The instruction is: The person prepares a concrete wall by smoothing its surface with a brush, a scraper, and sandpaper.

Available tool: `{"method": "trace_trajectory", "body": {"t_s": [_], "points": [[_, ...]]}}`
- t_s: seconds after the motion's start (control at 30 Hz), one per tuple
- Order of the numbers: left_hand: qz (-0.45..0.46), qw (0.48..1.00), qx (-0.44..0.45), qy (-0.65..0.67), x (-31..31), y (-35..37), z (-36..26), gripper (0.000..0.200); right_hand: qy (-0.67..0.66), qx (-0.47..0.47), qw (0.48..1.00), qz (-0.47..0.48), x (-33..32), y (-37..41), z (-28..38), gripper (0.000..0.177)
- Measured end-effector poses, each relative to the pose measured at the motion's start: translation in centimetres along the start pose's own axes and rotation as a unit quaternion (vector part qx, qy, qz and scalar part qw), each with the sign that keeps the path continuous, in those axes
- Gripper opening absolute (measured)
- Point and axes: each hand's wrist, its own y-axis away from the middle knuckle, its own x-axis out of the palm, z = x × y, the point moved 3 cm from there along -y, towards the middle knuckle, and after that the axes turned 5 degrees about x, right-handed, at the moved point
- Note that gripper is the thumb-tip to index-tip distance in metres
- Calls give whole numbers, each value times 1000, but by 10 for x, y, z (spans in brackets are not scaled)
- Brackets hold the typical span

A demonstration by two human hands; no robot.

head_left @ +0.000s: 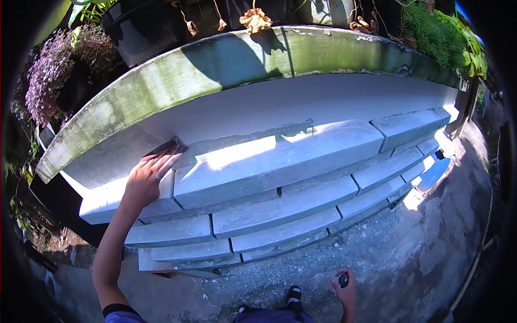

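Observation:
With its fingers closed, my left hand (146, 177) presses a dark, folded sheet (171, 146) against the wall under the ledge. The sheet looks like sandpaper, and its far corner touches the wall just above the top row of blocks. White covers much of the wall (242, 110), with a bare grey part at the left end. Low at the right, my right hand (346, 285) is wrapped round a small black object (343, 279), held away from the wall. What that object is, I cannot tell.
A mossy curved ledge (161, 86) overhangs the wall, with plant pots (142, 32) on it. Stepped grey blocks (280, 212) project below. A blue object (433, 173) stands at the right end. The concrete floor (398, 253) has white spots.

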Motion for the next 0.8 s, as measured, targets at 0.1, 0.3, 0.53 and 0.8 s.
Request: {"method": "trace_trajectory", "body": {"t_s": [0.1, 0.3, 0.53, 0.8], "points": [[-5, 997, -77, -1, -21, 70, 41, 76, -7, -6, 998, 64, 29, 1, 13, 35], [-71, 962, -260, -37, -81, 235, 72, 79, -35, 1, 989, 143, 98, -5, 27, 25], [109, 695, -699, 125, 86, 575, -28, 61, 3, -114, 970, 213, 203, 1, 132, 26], [-48, 730, -487, 478, 130, 415, -142, 59, 62, -552, 792, 254, 301, 12, 357, 33]]}}
